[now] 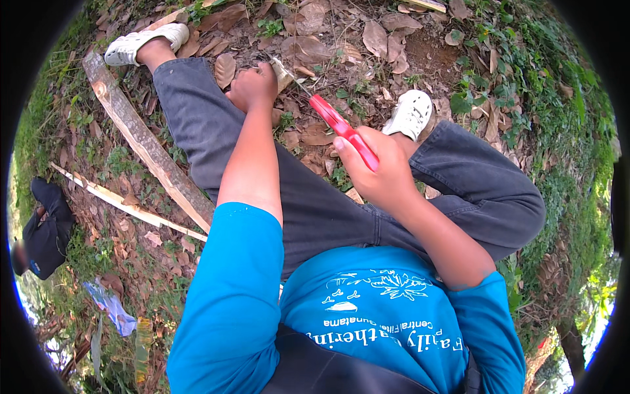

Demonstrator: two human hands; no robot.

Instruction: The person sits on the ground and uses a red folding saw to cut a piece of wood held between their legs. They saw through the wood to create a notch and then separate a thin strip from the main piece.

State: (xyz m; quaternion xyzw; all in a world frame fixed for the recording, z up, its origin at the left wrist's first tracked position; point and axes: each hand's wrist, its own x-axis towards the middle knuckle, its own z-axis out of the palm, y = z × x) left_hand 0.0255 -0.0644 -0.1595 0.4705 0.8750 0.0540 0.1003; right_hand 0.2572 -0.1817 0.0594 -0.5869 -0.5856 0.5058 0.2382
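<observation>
Partly hidden wood (283, 73), left hand (254, 89) — thin blade (302, 88), red handle (333, 118)

There is room for a hand to pass over the leaves (375, 39) ahead of the grip. Between the left hand (256, 87) and the right hand (377, 167), the wood (283, 74) and the red tool (331, 117) get in the way. The left leg (200, 125) is close behind the left hand, and a log (141, 134) lies farther left. The right shoe (412, 111) is just ahead and right of the right hand.
</observation>
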